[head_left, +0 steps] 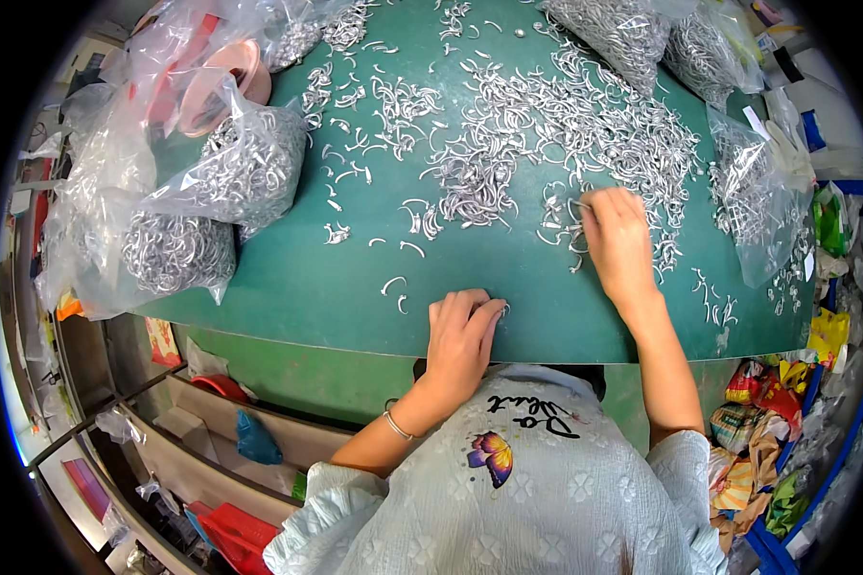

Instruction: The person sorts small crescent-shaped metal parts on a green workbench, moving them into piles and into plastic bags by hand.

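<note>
Many small curved silver metal pieces [479, 182] lie heaped and scattered over a green table [307, 287]. By the near table edge, my left hand [458, 335] is closed, its fingers curled downward; the end of a curved metal piece [505, 310] shows at the fingertips. Farther forward, my right hand [618, 240] pinches at the near right side of the heap. A thin curved piece [577, 203] shows at its thumb and fingertips, partly hidden by them. A few loose pieces [393, 286] lie just beyond my left hand.
Clear plastic bags of similar pieces stand at the left [249, 172], far right [614, 38] and right [748, 192]. A pink round container [235, 81] sits among the left bags. Below the table are an open drawer [230, 431] at left and colourful packages [758, 412] at right.
</note>
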### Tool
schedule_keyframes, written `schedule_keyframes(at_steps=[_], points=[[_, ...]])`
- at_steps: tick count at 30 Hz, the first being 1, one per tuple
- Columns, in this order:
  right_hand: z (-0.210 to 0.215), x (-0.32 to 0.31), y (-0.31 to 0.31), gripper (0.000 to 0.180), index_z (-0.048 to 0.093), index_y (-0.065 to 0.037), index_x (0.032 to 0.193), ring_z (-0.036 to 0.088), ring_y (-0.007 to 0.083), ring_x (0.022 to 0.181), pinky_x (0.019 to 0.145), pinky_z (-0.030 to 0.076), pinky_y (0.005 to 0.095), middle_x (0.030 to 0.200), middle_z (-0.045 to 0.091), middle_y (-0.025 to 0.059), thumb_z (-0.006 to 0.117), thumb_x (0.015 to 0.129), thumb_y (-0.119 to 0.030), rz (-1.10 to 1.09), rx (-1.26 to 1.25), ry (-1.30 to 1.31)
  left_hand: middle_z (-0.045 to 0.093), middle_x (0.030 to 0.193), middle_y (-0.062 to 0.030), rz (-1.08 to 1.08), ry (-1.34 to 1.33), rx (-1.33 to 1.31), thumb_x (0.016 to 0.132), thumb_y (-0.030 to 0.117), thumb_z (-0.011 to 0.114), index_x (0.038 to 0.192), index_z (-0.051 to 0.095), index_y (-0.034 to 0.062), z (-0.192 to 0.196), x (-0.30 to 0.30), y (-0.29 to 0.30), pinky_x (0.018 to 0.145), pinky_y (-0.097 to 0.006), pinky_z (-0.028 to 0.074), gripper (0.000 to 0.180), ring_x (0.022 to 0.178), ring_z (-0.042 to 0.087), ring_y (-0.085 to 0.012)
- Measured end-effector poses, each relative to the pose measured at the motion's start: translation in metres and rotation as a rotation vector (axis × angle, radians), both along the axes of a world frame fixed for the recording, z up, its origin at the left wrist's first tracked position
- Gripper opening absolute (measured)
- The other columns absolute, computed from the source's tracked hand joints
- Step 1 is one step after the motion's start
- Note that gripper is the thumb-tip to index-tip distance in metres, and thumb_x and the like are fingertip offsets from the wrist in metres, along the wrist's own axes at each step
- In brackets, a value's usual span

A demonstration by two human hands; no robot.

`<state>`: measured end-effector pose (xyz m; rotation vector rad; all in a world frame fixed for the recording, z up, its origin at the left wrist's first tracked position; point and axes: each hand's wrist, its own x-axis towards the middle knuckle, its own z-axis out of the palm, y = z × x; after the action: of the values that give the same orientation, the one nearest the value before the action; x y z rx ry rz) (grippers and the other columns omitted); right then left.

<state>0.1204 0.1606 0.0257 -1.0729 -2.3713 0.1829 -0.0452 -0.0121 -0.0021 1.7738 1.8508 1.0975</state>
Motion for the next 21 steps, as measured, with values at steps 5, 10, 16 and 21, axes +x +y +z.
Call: schedule_keyframes(at_steps=[5, 10, 16, 21], points=[[-0.001, 0.026, -0.005, 0.022, 0.064, 0.001, 0.100, 0.057, 0.0308, 0.086, 0.077, 0.045, 0.0393, 0.091, 0.059, 0.0130, 0.060, 0.079, 0.007, 0.001, -0.045, -0.040, 0.057, 0.094, -0.0065, -0.019, 0.005, -0.008, 0.079, -0.003, 0.069, 0.101, 0.065, 0.0059, 0.001, 0.002, 0.003, 0.076, -0.036, 0.036, 0.024, 0.085, 0.054, -0.0243], [0.014, 0.081, -0.034, 0.010, 0.066, 0.001, 0.094, 0.059, 0.0323, 0.086, 0.081, 0.046, 0.0396, 0.088, 0.063, 0.0152, 0.060, 0.086, 0.003, -0.302, -0.199, 0.195, 0.058, 0.093, -0.0064, -0.001, 0.021, 0.001, 0.079, -0.002, 0.069, 0.102, 0.065, 0.0064, 0.000, 0.003, 0.002, 0.076, -0.036, 0.037, 0.025, 0.085, 0.054, -0.0240], [-0.007, 0.184, -0.051, 0.013, 0.066, -0.004, 0.099, 0.056, 0.0304, 0.096, 0.084, 0.043, 0.0404, 0.099, 0.063, 0.0112, 0.064, 0.086, -0.006, -0.863, -0.057, -0.353, 0.056, 0.096, -0.0061, -0.033, 0.045, -0.018, 0.081, -0.001, 0.067, 0.104, 0.065, 0.0054, 0.001, 0.003, 0.005, 0.077, -0.036, 0.036, 0.024, 0.085, 0.054, -0.0237], [0.003, 0.094, -0.040, 0.020, 0.066, -0.004, 0.101, 0.056, 0.0326, 0.101, 0.088, 0.041, 0.0425, 0.104, 0.063, 0.0133, 0.069, 0.082, -0.009, -0.422, -0.024, -0.034, 0.057, 0.095, -0.0059, -0.021, 0.065, -0.005, 0.081, -0.001, 0.067, 0.103, 0.065, 0.0054, 0.000, 0.005, 0.006, 0.077, -0.036, 0.036, 0.024, 0.085, 0.054, -0.0235]])
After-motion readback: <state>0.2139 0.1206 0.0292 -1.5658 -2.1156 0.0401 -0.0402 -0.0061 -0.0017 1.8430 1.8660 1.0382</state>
